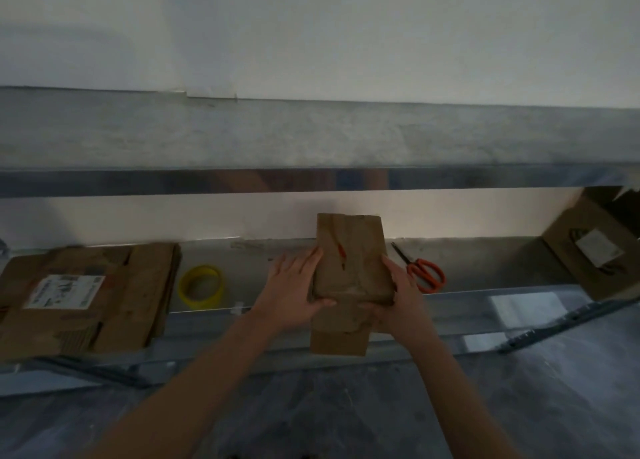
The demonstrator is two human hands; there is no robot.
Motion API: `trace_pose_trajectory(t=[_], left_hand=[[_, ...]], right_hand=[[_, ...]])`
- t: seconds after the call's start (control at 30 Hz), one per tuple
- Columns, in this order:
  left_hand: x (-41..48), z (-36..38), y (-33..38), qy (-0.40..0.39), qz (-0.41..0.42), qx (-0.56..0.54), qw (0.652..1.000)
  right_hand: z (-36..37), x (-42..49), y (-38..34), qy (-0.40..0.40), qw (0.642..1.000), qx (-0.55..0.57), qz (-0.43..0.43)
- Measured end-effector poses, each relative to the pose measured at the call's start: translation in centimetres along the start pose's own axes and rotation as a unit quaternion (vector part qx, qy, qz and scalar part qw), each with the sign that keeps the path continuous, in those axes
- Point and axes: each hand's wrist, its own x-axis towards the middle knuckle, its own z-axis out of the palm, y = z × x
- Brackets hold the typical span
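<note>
- Two bare forearms reach up from bottom of view, over a grey floor (346, 410)
- L hand (294, 285): fingers fairly straight, slightly spread, laid flat vs the left side of the box (351, 261); thumb runs along box's near lower edge
- R hand (403, 294): fingers curled round box's right side near the lower corner, thumb pressing in by the flap (339, 337); fingertips themselves hidden behind box
- Box = brown cardboard, creased, w/ a small red mark on top face; held between both hands, mid-frame, at front edge of lower shelf (485, 306), far end toward the wall (311, 25)
- Flap hangs down off box's near end, past the shelf edge
- Yellow tape roll (201, 285) lies flat on shelf, left of L hand, apart from it
- Stack of flattened cardboard (86, 295) w/ a white label, far left on same shelf, just beside tape
- Orange-handled scissors (424, 271) on shelf just right of box, near R hand, blades pointing to wall
- Another carton (588, 247) w/ white label, tilted, far right end
- Upper shelf (311, 136), grey metal, spans the whole width above
</note>
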Motion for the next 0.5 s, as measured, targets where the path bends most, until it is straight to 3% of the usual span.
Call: trace_pose_trajectory(t=[0.23, 0.4, 0.5], left_hand=[[1.6, -2.4, 0.3, -0.012, -0.024, -0.109, 0.994], [2.0, -3.6, 0.4, 0.075, -0.002, -0.137, 0.988], [2.4, -4.1, 0.4, 0.087, -0.006, -0.129, 0.988]], right_hand=[[-1.2, 3.2, -1.4, -0.019, 0.999, -0.027, -0.028], [-2.4, 3.7, -2.0, 0.024, 0.997, 0.035, -0.07], [-2.3, 4.6, -2.5, 0.014, 0.995, 0.065, -0.079]])
